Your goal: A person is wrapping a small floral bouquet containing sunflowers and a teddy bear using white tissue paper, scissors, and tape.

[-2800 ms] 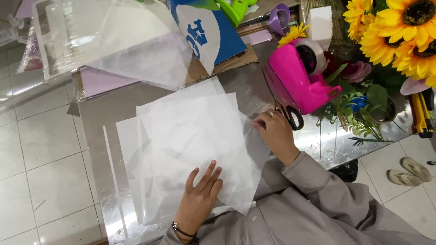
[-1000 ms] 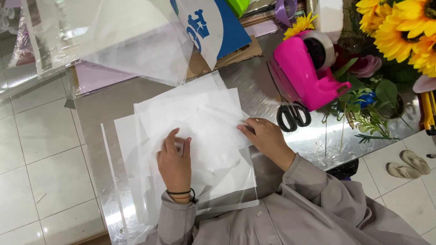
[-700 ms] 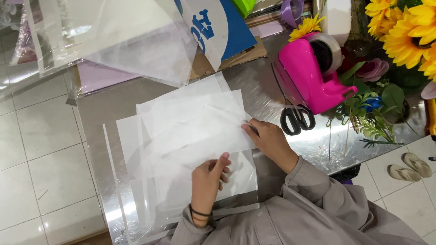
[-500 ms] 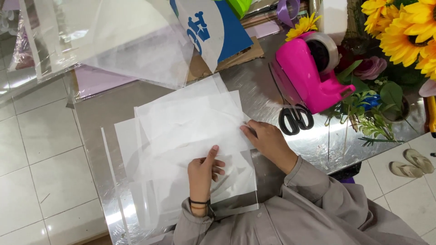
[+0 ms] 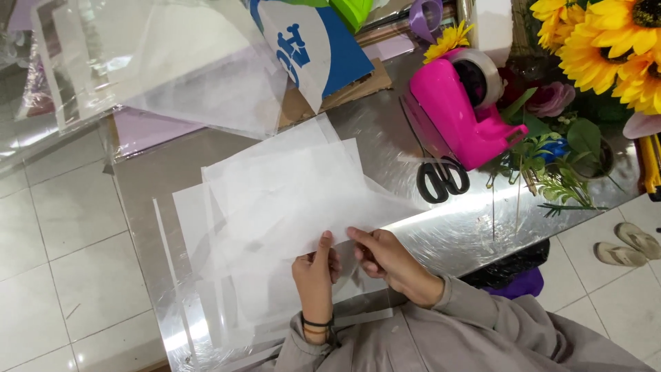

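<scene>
Several sheets of thin white tissue paper lie overlapped on a shiny steel table, over a clear plastic sheet. My left hand pinches the near edge of the top sheet between thumb and fingers. My right hand sits right beside it and grips the same edge, which lifts slightly off the pile. A dark band circles my left wrist.
Black-handled scissors lie to the right of the paper, next to a pink tape dispenser. Artificial sunflowers and greenery stand at the right. Clear wrap and a blue and white sheet lie at the back. Sandals rest on the tiled floor.
My right hand has slid from the paper's right side to its near edge beside my left hand. My left hand moved from flat on the sheets to pinching the edge, which now lifts.
</scene>
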